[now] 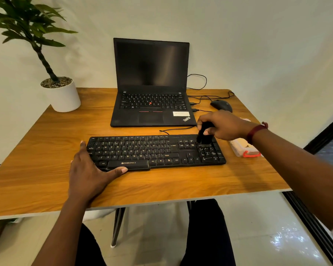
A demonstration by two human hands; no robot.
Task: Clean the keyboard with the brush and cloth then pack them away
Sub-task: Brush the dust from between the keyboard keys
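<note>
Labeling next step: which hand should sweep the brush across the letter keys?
Right. The right hand grips the brush on the numpad of the keyboard; the left hand lies flat, bracing its left end.

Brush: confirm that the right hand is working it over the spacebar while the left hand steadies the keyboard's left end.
One detail is wrong. The head view shows the right hand holding the brush with its bristles on the number pad at the right end of the keyboard, not on the spacebar. The rest stands: the left hand steadies the keyboard's left end.

Soft even light, wide-angle edge warp
</note>
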